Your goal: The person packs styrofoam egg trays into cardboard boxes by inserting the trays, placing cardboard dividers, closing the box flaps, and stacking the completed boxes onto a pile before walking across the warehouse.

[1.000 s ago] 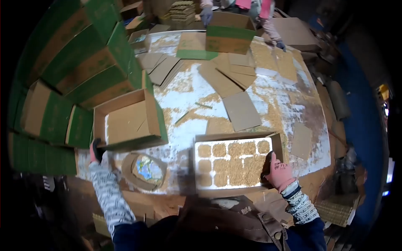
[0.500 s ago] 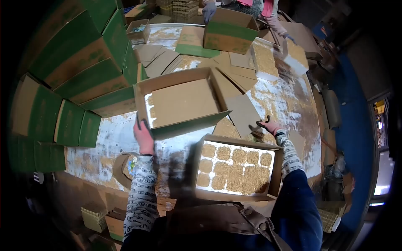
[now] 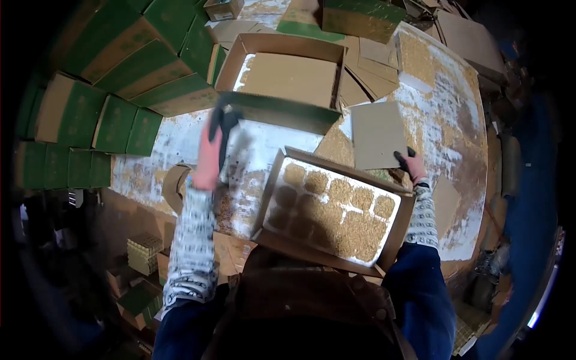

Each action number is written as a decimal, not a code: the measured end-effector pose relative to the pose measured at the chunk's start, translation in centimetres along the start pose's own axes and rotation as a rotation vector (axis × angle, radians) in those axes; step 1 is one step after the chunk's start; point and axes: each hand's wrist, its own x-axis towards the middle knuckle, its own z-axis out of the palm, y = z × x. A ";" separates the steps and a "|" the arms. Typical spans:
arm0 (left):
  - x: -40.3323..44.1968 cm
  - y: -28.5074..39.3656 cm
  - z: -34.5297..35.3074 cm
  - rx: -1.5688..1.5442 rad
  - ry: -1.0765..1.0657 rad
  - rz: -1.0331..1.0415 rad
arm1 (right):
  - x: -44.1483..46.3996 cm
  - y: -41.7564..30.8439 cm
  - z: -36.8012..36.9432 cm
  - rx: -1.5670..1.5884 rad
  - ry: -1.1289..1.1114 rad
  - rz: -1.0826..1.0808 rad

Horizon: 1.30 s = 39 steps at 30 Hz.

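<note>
My left hand (image 3: 209, 150), in a pink glove with dark fingers, is blurred but looks open, just below the near left corner of a green-sided box (image 3: 279, 108). A flat cardboard sheet (image 3: 294, 78) lies inside that box, with a strip of white tray showing at its left. My right hand (image 3: 411, 165) pinches the lower right corner of a loose grey-brown sheet (image 3: 377, 133). Close to my body, an open carton (image 3: 321, 257) sits at an angle and holds a white tray (image 3: 355, 210) whose compartments are filled with tan, grainy material.
Green and brown boxes (image 3: 132, 66) are stacked at the left. A round cardboard ring (image 3: 174, 187) lies near the table's front edge. More loose sheets (image 3: 366, 75), a block with a tan top (image 3: 416, 60) and another green box (image 3: 363, 21) are at the back.
The green-sided box has gone farther back, and my left hand has come off it. My right hand has closed on the loose sheet's corner. The near carton has turned slightly.
</note>
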 end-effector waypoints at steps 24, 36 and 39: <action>-12.7 -13.0 -16.5 1.066 0.416 -0.658 | -22.2 2.8 -5.0 -0.783 0.212 -0.380; -13.2 -11.4 -20.9 1.303 0.045 -0.666 | -22.7 -4.2 -8.5 -0.525 0.182 -0.391; -13.0 -5.2 -17.4 1.372 0.176 -0.432 | -22.7 -6.9 -9.5 -0.437 0.358 -0.411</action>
